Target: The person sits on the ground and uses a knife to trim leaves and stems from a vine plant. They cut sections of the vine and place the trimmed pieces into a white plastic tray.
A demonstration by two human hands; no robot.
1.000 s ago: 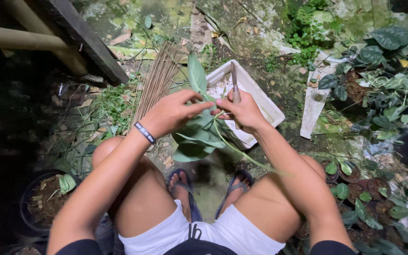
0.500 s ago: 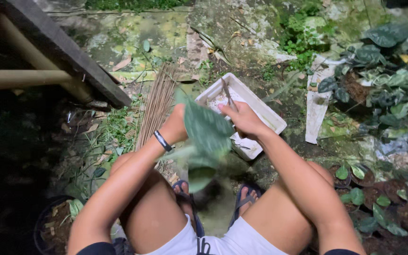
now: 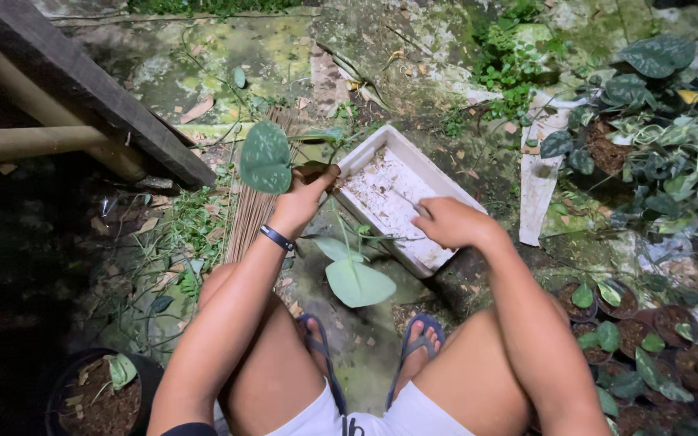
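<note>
My left hand (image 3: 304,198), with a dark band on its wrist, is closed on the stems of a leafy plant cutting (image 3: 355,281). One round speckled leaf (image 3: 266,156) stands up above the fist, and two paler leaves hang below it over the ground. My right hand (image 3: 450,222) rests curled over the near edge of a white rectangular tray (image 3: 385,190) with soil specks inside. It appears to grip a thin grey tool, mostly hidden by the fingers. I am squatting in sandals just behind the tray.
A bundle of thin sticks (image 3: 245,222) lies left of the tray. A dark plank (image 3: 82,89) and a bamboo pole (image 3: 34,141) cross the upper left. Small pots with seedlings (image 3: 607,327) crowd the right, a leafy potted plant (image 3: 656,121) stands upper right, and a black pot (image 3: 98,396) sits lower left.
My left hand has lifted the cutting up and to the left, away from the right hand. My right hand has dropped onto the tray's near edge.
</note>
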